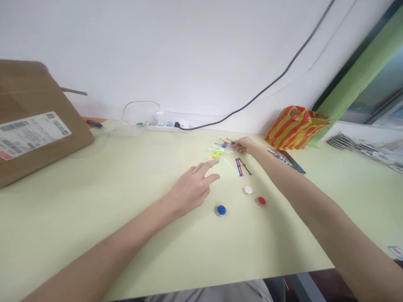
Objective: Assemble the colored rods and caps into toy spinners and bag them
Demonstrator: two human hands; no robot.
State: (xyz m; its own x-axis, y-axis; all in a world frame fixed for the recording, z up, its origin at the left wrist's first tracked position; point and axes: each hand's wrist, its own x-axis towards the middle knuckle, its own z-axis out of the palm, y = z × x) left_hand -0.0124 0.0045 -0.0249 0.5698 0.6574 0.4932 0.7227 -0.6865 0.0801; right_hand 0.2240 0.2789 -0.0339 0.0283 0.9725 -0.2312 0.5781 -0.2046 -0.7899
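My left hand (195, 182) hovers over the table with its fingers apart and nothing in them. Close to its fingertips lie pale green and white thin plastic sticks and a yellow piece (215, 155). Farther back, my right hand (244, 144) has its fingers curled together at the edge of a small pile of coloured sticks; what they pinch is too small to make out. A black stick with a round dark part (233, 142) and a blue piece (223, 146) are beside those fingers. Blue and red sticks (239, 167) and a black stick (245, 166) lie in front of it.
Three small round pieces, blue (221, 210), white (248, 190) and red (261, 201), sit nearer me. A cardboard box (37, 109) stands left, a striped bag (292, 128) back right. Along the wall are a power strip (166, 126) and a dark cable (252, 100).
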